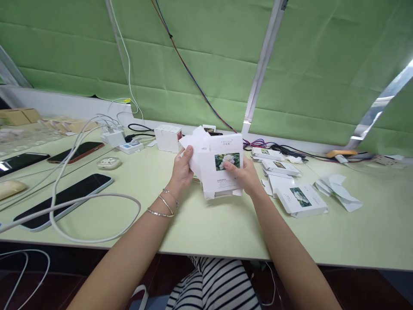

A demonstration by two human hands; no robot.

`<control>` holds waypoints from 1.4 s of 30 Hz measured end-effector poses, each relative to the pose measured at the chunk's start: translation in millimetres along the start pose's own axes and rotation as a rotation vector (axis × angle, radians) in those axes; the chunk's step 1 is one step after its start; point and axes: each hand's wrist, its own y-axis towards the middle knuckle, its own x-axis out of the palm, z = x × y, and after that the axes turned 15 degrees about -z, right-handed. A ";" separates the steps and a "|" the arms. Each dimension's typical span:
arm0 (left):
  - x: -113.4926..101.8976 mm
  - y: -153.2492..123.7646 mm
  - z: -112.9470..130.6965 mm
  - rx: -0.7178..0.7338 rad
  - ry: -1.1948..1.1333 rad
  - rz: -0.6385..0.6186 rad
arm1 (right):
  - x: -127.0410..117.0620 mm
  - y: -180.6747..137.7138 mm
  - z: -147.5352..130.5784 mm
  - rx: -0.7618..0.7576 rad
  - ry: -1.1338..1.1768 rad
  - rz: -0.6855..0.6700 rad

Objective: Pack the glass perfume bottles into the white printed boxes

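In front of me, above the table, my right hand (247, 175) grips a white carton (224, 144) by its right side, thumb pressed on the white flower picture on its face. The carton's bottom end shows open flaps. My left hand (183, 168) pinches several white cards (197, 144) fanned out against the carton's left side; their lower part is hidden behind it. To the right of my right hand lies another white carton with a flower picture (302, 200). More such cartons (280, 167) lie behind it, some partly open.
Crumpled white paper (340, 191) lies at right. A white box (167, 137) stands at the back. On the left are a phone (71, 200), an earbud case (109, 163), chargers (114, 137) and a looping white cable (97, 196). Dark cables (290, 150) run along the back edge.
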 end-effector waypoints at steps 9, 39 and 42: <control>5.5 -11.8 8.5 -0.263 -0.046 -0.452 | 9.8 6.3 19.1 -0.010 0.135 0.023; 3.0 -11.0 -3.9 -0.472 0.067 -0.485 | 6.4 10.2 19.2 0.032 0.478 0.183; -0.3 -7.7 -5.7 -0.396 0.076 -0.305 | 5.9 9.7 19.0 0.079 0.514 0.134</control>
